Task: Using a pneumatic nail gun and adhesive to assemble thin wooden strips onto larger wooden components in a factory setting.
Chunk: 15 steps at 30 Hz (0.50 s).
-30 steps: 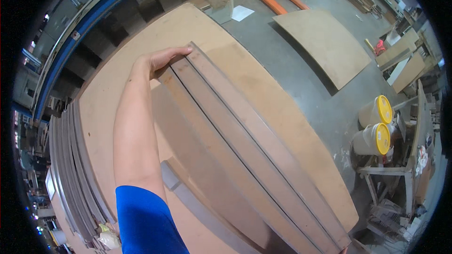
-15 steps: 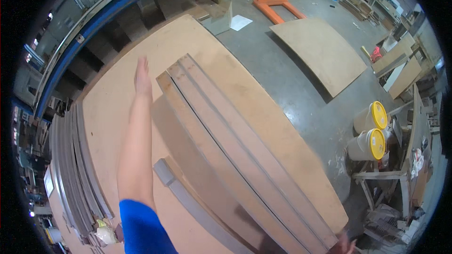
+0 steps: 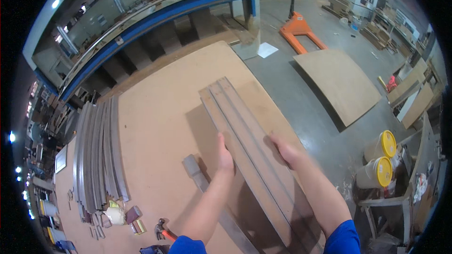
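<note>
Grey-brown wood is what both hands grip: a bundle of long, flat grey-brown wooden boards (image 3: 245,146), laid side by side and held as one slab. The left hand (image 3: 225,153) presses against the bundle's left edge, fingers straight and together along the side, thumb hidden from view. The right hand (image 3: 286,150) clamps on the right edge, fingers curled over the top face. The bundle lies lengthwise above the large tan fibreboard worktable (image 3: 160,127), its far end pointing away from the person and its near end running down between the two forearms; a shadow falls on the tabletop just left of it, so it appears lifted, though I cannot tell whether the near end touches the table.

Just left of the bundle, on the worktable, lies a single narrow grey strip of wood (image 3: 207,193), parallel to the boards. Farther left on the worktable sits a stack of long grey curved strips (image 3: 99,150), well apart from the bundle. Near that stack's close end are small wooden blocks (image 3: 134,218) and a hammer with a red handle (image 3: 165,231).

Right of the bundle, off the worktable, two pale buckets with yellow lids (image 3: 380,160) stand on the concrete floor. Beyond them a large tan sheet of board (image 3: 339,84) lies flat on the floor, and an orange pallet jack (image 3: 299,30) stands past the bundle's far end.
</note>
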Available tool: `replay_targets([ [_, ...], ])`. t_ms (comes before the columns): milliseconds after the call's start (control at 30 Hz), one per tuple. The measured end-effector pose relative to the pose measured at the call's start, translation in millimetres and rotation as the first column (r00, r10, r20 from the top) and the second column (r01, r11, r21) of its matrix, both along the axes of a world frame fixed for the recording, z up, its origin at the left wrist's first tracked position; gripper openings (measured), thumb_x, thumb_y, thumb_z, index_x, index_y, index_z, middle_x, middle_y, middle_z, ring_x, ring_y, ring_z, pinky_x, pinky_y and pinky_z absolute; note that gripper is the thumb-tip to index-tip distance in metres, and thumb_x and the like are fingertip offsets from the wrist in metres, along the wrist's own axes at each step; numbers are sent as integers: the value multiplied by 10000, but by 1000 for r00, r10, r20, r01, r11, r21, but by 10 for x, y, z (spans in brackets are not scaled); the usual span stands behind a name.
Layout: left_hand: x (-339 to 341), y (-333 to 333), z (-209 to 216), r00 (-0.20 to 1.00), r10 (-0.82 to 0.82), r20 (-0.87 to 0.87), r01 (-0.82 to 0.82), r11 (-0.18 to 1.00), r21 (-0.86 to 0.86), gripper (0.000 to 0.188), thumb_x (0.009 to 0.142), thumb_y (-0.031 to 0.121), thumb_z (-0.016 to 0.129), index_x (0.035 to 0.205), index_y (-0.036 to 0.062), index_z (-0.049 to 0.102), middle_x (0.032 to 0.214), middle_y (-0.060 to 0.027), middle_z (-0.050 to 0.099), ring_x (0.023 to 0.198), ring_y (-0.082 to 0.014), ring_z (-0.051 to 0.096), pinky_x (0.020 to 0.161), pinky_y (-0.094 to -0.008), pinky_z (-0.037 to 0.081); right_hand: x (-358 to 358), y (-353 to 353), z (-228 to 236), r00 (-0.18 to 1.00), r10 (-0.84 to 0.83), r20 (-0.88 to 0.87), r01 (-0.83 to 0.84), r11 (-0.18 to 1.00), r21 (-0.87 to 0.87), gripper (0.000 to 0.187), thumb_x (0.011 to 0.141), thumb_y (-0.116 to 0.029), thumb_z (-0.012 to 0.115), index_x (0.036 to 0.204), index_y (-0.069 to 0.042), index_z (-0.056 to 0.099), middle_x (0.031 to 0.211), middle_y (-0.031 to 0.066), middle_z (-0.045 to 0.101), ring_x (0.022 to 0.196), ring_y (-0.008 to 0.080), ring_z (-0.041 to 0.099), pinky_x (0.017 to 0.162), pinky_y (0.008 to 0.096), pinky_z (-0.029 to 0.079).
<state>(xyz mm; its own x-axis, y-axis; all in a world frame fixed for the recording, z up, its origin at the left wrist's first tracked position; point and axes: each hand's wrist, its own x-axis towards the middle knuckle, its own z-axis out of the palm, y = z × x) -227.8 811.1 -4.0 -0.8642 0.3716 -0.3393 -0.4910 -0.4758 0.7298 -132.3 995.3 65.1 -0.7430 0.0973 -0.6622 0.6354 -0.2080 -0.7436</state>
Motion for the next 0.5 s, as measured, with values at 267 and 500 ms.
replay_targets([
  [267, -126, 105, -296, 999, 41, -1, -41, 997, 71, 776, 1048, 666, 380, 1517, 54, 462, 1482, -133, 560, 1350, -288, 540, 1144, -429, 421, -32, -179, 156, 999, -33, -15, 35, 973, 229, 502, 1093, -413, 469, 1462, -86, 564, 1456, 162, 609, 1334, 331, 566, 1116, 391, 413],
  [500, -187, 164, -391, 992, 56, -116, -46, 995, 92, 808, 1065, 631, 395, 1589, 19, 333, 1618, -118, 402, 1465, -243, 401, 1222, -392, 300, -84, -64, 51, 998, -6, 63, -16, 939, 345, 582, 1081, -479, 444, 1500, -82, 521, 1473, 147, 578, 1332, 289, 547, 1106, 370, 412],
])
